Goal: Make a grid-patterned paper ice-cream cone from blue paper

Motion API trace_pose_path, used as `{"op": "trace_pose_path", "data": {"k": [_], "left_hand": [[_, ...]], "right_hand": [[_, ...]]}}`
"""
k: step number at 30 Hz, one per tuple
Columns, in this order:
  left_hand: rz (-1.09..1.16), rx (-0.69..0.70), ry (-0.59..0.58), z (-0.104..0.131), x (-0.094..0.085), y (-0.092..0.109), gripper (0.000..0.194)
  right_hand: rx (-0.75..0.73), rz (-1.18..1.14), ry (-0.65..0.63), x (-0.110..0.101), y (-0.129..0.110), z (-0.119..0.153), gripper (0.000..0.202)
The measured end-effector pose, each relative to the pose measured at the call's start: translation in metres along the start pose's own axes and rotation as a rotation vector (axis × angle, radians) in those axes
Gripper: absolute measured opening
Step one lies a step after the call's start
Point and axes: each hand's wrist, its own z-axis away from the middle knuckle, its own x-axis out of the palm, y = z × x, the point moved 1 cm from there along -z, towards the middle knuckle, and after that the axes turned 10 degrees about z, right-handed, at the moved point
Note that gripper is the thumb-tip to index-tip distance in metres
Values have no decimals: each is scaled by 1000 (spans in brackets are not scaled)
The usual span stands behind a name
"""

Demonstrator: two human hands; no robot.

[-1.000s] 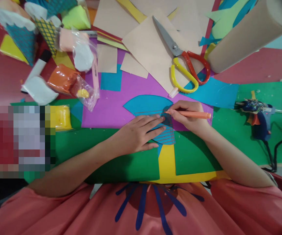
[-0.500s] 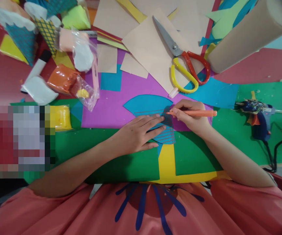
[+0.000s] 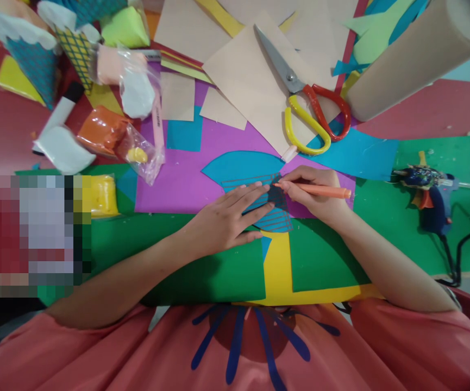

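A blue paper piece point(image 3: 243, 164) with a pointed left end and several dark reddish lines lies over purple and green sheets. My left hand point(image 3: 237, 216) rests flat on it with fingers stretched out, hiding part of the lines. Between the thumb and fingers of my right hand point(image 3: 316, 190) is an orange marker pen point(image 3: 328, 191), its tip touching the lined part near the right edge. Just above sits a small pale pink pen cap point(image 3: 289, 154). Beyond it, scissors point(image 3: 300, 89) with one red and one yellow handle lie on beige paper.
Paper cones point(image 3: 33, 65), bagged clay such as the orange pack point(image 3: 102, 130), and a white marker point(image 3: 60, 117) crowd the left. On the right are a glue gun point(image 3: 436, 198) with a cord and a large cardboard tube point(image 3: 416, 60). Beige sheets point(image 3: 238, 60) cover the back.
The blue piece has shifted slightly up and left. More lines now show on it near my left fingers. The pen has moved a little left and down.
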Motion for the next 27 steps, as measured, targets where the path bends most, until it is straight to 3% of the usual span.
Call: {"op": "trace_pose_path", "data": {"k": [27], "left_hand": [[-50,7,2,0,1,0,49]], "right_hand": [[13,-27,-125,0,-1,0,26]]}}
